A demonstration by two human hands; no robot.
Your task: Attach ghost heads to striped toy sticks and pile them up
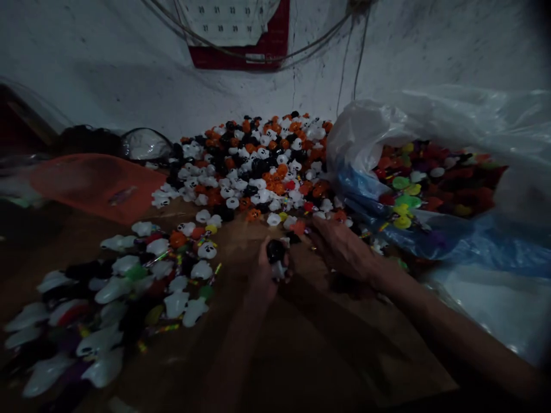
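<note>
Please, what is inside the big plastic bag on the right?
Inside the plastic bag, small pieces show at the opening, mostly red and orange, with some green, yellow and white. Whatever lies beneath this top layer is covered.

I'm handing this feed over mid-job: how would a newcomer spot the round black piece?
From the wall calendar, drop past the big mixed pile to the left hand. The round black piece is between its fingers, with something whitish just below; the pile's black pieces lie loose.
</note>
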